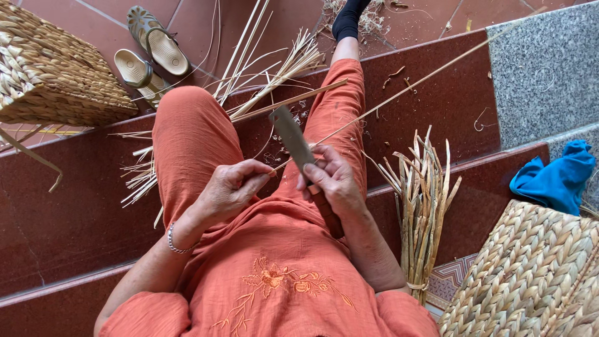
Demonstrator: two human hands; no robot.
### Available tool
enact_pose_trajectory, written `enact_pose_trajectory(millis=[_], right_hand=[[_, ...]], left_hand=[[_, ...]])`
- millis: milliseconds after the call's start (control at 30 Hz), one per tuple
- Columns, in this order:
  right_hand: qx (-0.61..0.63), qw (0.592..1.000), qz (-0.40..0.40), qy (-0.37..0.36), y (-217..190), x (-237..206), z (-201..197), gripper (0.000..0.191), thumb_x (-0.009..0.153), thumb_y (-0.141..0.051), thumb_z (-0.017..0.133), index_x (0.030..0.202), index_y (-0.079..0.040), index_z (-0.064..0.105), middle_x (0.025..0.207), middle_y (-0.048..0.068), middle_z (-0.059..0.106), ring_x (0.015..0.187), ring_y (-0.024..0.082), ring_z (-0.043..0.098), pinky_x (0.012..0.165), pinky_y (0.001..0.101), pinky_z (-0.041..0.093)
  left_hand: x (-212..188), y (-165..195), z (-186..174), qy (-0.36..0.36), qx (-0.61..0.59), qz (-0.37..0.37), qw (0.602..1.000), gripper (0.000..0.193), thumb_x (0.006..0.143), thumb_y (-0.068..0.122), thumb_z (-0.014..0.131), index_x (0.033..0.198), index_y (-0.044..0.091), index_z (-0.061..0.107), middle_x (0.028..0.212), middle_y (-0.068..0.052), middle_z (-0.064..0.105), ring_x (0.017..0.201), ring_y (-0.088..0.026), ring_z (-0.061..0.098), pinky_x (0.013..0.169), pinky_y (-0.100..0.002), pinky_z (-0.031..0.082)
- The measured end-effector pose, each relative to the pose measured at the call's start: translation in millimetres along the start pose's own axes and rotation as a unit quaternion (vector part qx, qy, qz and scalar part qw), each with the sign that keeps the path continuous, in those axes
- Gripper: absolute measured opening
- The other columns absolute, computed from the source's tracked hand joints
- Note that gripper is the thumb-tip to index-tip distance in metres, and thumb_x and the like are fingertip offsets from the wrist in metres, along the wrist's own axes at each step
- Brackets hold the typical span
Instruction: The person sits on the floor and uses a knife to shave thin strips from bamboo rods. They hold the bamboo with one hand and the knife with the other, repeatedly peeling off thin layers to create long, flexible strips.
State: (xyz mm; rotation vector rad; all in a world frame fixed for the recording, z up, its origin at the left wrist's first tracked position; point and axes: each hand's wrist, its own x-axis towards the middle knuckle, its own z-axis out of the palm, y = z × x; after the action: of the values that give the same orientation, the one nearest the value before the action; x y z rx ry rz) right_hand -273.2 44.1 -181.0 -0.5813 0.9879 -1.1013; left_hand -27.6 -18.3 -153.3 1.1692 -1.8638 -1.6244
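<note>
My right hand [332, 179] grips a long knife [293, 138] by its dark wooden handle, the grey blade pointing away over my lap. My left hand [234, 187] pinches the near end of a long thin cane strip [412, 84] that runs up to the far right across the steps. The blade's edge lies against the strip just beyond my left fingers. I am sitting on dark red steps in orange clothes, a bracelet on my left wrist.
A woven basket [53, 68] sits at the far left and another woven piece [530, 274] at the near right. A tied bundle of dry stalks [424, 206] stands to my right. Split canes [262, 62], sandals [150, 53] and a blue cloth [555, 178] lie around.
</note>
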Motion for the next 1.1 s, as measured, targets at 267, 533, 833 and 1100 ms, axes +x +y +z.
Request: enact_pose_trajectory(millis=[267, 533, 833, 1100], right_hand=[[0.054, 0.998, -0.033, 0.002, -6.7, 6.2, -15.4, 0.029, 0.102, -0.007, 0.065, 0.128, 0.001, 0.052, 0.080, 0.015, 0.070, 0.059, 0.019, 0.065, 0.052, 0.0288, 0.053], [0.055, 0.997, -0.050, 0.023, -14.6, 5.9, -26.4, 0.029, 0.101, -0.007, 0.064, 0.127, -0.001, 0.052, 0.077, 0.015, 0.069, 0.056, 0.019, 0.065, 0.048, 0.0287, 0.052], [0.001, 0.999, 0.003, -0.041, 6.1, 2.2, 12.9, 0.027, 0.104, -0.006, 0.059, 0.129, -0.001, 0.047, 0.082, 0.012, 0.070, 0.060, 0.014, 0.064, 0.051, 0.0246, 0.053], [0.048, 0.998, 0.031, -0.011, -1.5, 7.1, 1.8, 0.026, 0.102, -0.007, 0.061, 0.124, -0.001, 0.048, 0.079, 0.013, 0.070, 0.056, 0.017, 0.065, 0.049, 0.0252, 0.052]], left_hand=[[-17.9, -9.7, -19.1, -0.004, 0.033, 0.016, 0.999, 0.017, 0.095, 0.008, 0.070, 0.110, 0.003, 0.075, 0.079, -0.002, 0.077, 0.062, -0.004, 0.063, 0.054, -0.022, 0.050], [-32.6, -13.2, -36.6, -0.028, 0.041, -0.023, 0.998, 0.019, 0.094, 0.008, 0.071, 0.111, 0.004, 0.076, 0.074, -0.004, 0.073, 0.059, -0.008, 0.059, 0.052, -0.026, 0.048], [-7.3, 6.0, -8.5, -0.011, 0.102, -0.030, 0.994, 0.018, 0.095, 0.013, 0.070, 0.112, 0.007, 0.072, 0.083, -0.009, 0.077, 0.068, -0.014, 0.076, 0.060, -0.029, 0.059], [-3.3, 2.6, -7.9, 0.018, 0.098, 0.054, 0.994, 0.016, 0.091, 0.009, 0.073, 0.106, 0.003, 0.074, 0.095, -0.011, 0.078, 0.079, -0.018, 0.077, 0.068, -0.029, 0.061]])
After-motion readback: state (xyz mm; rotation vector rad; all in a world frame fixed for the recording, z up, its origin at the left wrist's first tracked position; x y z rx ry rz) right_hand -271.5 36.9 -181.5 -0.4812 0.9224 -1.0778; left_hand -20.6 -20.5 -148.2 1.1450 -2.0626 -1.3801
